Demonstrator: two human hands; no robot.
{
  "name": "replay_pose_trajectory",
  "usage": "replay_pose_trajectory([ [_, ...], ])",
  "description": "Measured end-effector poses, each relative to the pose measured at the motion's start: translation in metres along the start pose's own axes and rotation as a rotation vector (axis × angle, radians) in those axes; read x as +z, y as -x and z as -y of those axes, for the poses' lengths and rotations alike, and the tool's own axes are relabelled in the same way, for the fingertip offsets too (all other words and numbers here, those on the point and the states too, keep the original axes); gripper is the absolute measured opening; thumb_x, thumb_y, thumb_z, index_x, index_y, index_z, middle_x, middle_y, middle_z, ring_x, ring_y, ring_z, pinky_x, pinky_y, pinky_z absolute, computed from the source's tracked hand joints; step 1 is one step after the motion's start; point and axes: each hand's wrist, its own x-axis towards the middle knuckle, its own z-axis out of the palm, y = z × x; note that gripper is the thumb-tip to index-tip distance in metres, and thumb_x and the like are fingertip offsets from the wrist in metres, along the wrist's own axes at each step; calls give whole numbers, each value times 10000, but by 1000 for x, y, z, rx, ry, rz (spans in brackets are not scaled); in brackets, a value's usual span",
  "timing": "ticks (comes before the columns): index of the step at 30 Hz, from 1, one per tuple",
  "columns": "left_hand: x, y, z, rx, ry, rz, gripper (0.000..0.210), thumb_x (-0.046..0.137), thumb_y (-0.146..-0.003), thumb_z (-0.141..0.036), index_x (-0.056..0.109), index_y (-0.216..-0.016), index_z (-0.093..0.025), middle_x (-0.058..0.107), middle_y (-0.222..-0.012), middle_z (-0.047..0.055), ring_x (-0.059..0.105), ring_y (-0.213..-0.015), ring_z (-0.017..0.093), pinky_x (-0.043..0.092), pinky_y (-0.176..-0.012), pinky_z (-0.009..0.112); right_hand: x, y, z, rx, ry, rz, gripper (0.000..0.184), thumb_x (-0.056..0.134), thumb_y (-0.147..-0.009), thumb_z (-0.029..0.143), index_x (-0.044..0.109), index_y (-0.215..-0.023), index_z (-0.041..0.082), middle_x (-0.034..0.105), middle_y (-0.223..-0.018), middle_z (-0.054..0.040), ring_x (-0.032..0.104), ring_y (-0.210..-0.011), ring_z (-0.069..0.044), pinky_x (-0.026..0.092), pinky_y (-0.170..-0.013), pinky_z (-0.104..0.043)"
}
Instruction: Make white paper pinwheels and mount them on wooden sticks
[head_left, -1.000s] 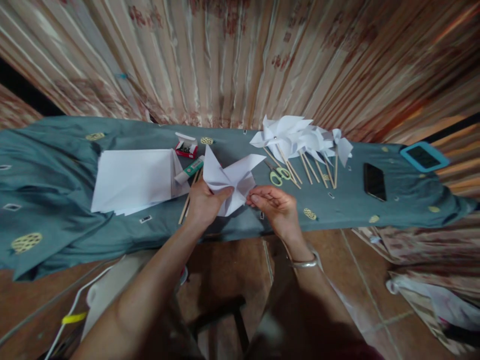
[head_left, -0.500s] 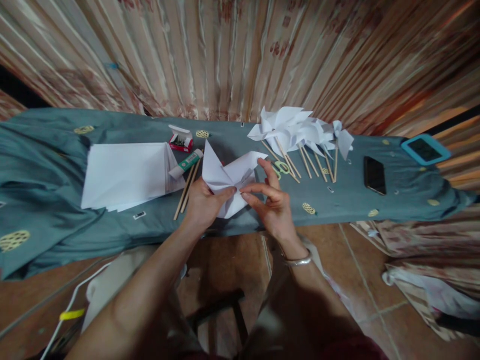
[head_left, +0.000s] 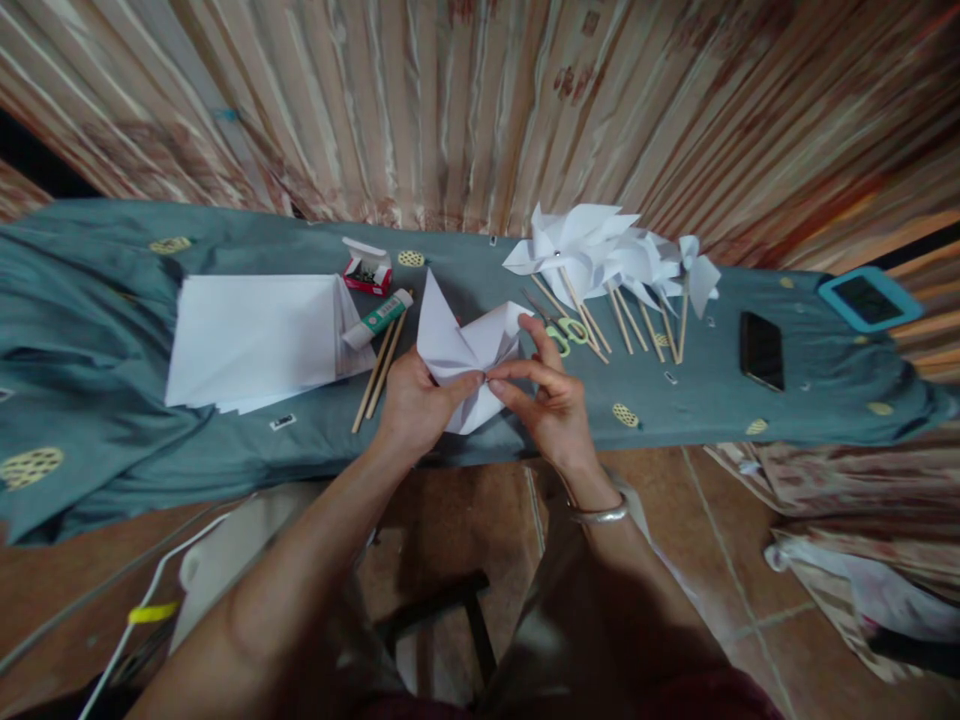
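Observation:
A white paper pinwheel (head_left: 442, 335) with folded blades is between my two hands above the table's front part. My left hand (head_left: 416, 405) grips it from the left, thumb pressed on its centre. From the right, my right hand (head_left: 551, 405) pinches thumb and finger at that same centre, another finger raised against a blade. A tiny dark speck shows at those fingertips, too small to name. Wooden sticks (head_left: 379, 375) lie left of the pinwheel, under a glue stick (head_left: 379, 318). Behind them is an opened small red box (head_left: 367, 275) with small dark pieces inside.
White paper sheets (head_left: 255, 340) are stacked at the left on the green cloth (head_left: 690, 405). Finished pinwheels on sticks (head_left: 585, 250) lie in a pile at the back right, beside green-handled scissors (head_left: 568, 335). A phone (head_left: 761, 350) and a blue-framed device (head_left: 870, 298) are farther right.
The view has shifted slightly, so the table's things appear a little moved. My right thumb and finger have come closer to my left thumb at the pinwheel's centre.

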Motion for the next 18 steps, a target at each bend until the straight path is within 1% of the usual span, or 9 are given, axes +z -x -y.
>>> replay_pose_trajectory([
  [5,-1,1,0,2,-31,4,468,768,-564,-290,649,-986,-127,734,-938,65,683,-846,234,543,-769,341,2,0,2,20,-37,-6,81,711,-790,210,744,-816,279,453,-1487,45,376,-1417,-247,275,-1192,-457],
  [13,-3,1,0,34,-104,15,461,753,-591,-287,648,-1010,-124,738,-948,68,690,-859,238,547,-760,333,5,1,3,36,-48,-22,48,720,-792,240,734,-818,277,475,-1466,37,374,-1417,-251,274,-1193,-459],
  [18,-3,1,1,58,-105,15,447,754,-595,-293,647,-997,-132,742,-944,64,696,-858,239,561,-756,340,5,1,3,27,-40,-17,58,710,-798,227,727,-809,282,488,-1455,40,358,-1427,-245,250,-1199,-480],
])
